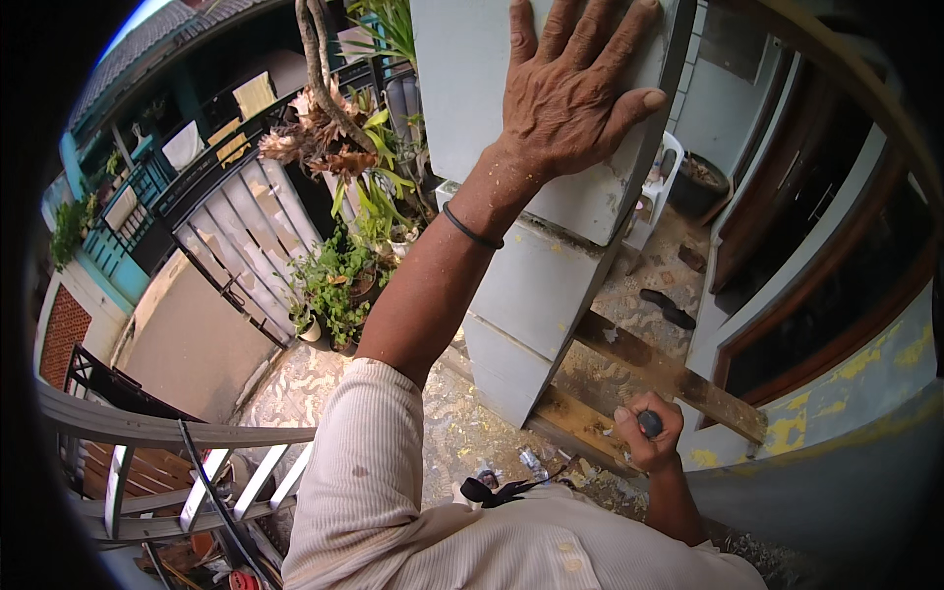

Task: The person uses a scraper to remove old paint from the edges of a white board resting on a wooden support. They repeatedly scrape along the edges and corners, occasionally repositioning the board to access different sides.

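Note:
My left hand (571, 88) lies flat with spread fingers against the upper part of a pale grey pillar (516, 287), which has grooves across it and chipped edges. A black band (470, 227) circles the left forearm, and pale flecks cling to the skin. Lower right, my right hand (653, 431) is closed around the dark handle (650, 423) of a hand tool. Its working end is hidden behind the fist, so its kind is unclear. Behind the fist, wooden beams (664, 369) run between the pillar and the wall.
A wooden ladder (184, 435) leans at left. Potted plants (335, 295) stand by a metal gate (251, 236). Paint flakes litter the patterned tile floor (442, 405). Beyond the pillar are a white plastic chair (664, 177) and dark sandals (667, 308). Yellow patches mark the wall (841, 398).

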A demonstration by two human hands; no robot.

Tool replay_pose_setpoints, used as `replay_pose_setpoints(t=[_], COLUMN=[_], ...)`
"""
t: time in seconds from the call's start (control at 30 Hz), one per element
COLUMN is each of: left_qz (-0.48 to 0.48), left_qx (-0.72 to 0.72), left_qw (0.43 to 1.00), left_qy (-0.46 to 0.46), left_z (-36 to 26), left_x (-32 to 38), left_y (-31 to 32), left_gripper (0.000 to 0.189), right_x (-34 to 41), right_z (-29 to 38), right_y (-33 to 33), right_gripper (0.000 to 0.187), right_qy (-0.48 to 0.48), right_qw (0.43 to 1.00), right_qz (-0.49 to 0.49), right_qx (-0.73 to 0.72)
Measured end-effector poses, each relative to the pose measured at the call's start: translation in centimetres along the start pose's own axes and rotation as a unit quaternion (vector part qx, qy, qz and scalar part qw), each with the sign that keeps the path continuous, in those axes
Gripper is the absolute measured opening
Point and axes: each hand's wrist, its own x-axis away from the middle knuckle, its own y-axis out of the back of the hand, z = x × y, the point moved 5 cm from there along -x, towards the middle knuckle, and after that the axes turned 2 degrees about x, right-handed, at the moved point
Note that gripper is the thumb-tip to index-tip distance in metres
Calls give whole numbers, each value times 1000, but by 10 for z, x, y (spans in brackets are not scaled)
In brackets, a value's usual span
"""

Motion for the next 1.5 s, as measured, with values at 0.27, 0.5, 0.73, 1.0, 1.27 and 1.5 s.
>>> replay_pose_setpoints(t=[0.27,0.5,0.73,1.0,1.27,1.5], left_qz=[-129,-157,-90,-17,-1,130], left_qx=[-1,43,61,143,202,219], left_qw=[987,977,965,896,761,822], left_qy=[98,136,237,420,617,510], left_z=[95,112,71,12,-14,13], left_x=[-8,101,237,407,526,563], left_y=[5,-22,-64,-110,-134,-110], left_gripper=[67,68,76,95,86,59], right_x=[66,58,76,207,357,341], right_z=[-55,-21,-43,-186,-219,-211], right_y=[14,-32,-67,-74,-66,-93], right_gripper=[25,27,26,41,46,40], right_qy=[-169,-188,-217,-389,-509,-530], right_qw=[974,979,966,801,760,758], right_qz=[-146,-75,66,361,351,315], right_qx=[-30,35,126,276,201,214])
